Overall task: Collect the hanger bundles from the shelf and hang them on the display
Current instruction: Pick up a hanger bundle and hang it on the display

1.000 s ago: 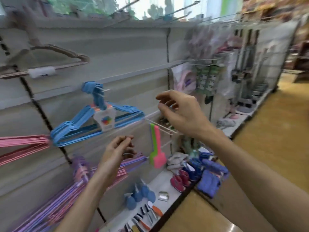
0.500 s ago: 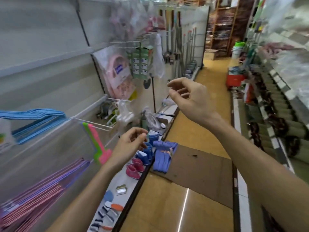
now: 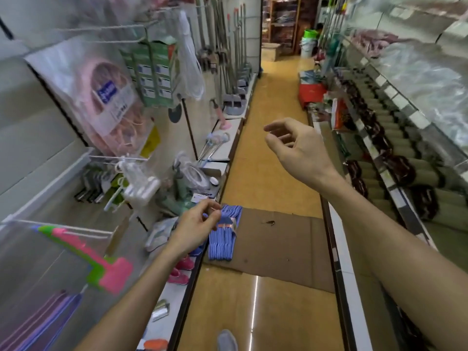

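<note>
**Reaching for the next blue bundle**

Both hands are empty. The left hand, at lower centre of the frame, has its fingers loosely curled with thumb and forefinger close together, pinching nothing that can be made out. The right hand, mid-frame and higher, hangs relaxed with fingers half bent over the aisle.

The blue hanger bundle lies just right of the left hand, flat on the near-left corner of a cardboard sheet spread on the floor, against the edge of the low shelf. Its long axis runs up and down the frame, roughly along the aisle. An orange-and-white band wraps it near the upper end; which end carries the hooks is too blurred to tell.

The step in hand looks like picking this bundle up. It would go best gripped near the band, where the hangers are held tight, with the second hand supporting the loose end so they do not fan out. The wire pegs at lower left look like the nearest place to hang it.
</note>
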### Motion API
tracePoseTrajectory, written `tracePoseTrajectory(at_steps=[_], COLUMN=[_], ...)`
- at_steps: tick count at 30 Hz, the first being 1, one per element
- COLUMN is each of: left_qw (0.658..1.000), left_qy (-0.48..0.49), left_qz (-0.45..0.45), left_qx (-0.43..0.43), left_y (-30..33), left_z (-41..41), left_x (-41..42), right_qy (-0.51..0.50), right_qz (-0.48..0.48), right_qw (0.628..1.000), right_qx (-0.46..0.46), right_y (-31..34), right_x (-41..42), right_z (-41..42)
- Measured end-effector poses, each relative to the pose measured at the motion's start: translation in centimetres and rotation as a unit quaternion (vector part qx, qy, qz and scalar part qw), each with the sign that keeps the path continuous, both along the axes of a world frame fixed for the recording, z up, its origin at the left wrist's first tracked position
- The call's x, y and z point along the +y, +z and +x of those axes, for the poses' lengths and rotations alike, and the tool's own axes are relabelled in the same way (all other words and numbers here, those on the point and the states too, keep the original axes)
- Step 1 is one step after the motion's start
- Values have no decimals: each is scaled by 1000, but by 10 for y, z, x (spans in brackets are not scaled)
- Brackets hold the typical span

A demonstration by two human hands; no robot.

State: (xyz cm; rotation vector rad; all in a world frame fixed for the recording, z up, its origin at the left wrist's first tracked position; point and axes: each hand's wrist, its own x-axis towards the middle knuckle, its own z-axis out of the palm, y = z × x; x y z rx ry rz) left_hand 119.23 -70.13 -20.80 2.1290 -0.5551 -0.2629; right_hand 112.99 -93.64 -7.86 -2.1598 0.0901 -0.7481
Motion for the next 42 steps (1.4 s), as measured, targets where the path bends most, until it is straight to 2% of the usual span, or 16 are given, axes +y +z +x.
tracePoseTrajectory(at_steps=[9,18,25,29,33,38,42], left_qw=[996,978,984,987,988,992,991], left_qy=[13,100,89,64,72,68,24], left_qz=[-7,-33,25,47,50,96,128], left_qx=[92,183,150,137,124,50,-40], left_y=[-75,-237,-386,-469,-554,-643,-702], left_z=[157,245,308,341,370,409,452], left_x=[-43,-66,-86,-96,-100,-105,-109], right_qy=[-56,-81,-71,-66,-41,-36,-14], right_qz=[46,113,119,177,242,244,262], right_qw=[993,965,958,943,911,893,870], right_qx=[95,224,250,274,331,377,418], right_y=[-85,-263,-443,-551,-660,-789,-876], right_x=[-39,-80,-114,-122,-116,-109,-105], right_z=[134,222,298,329,349,370,389])
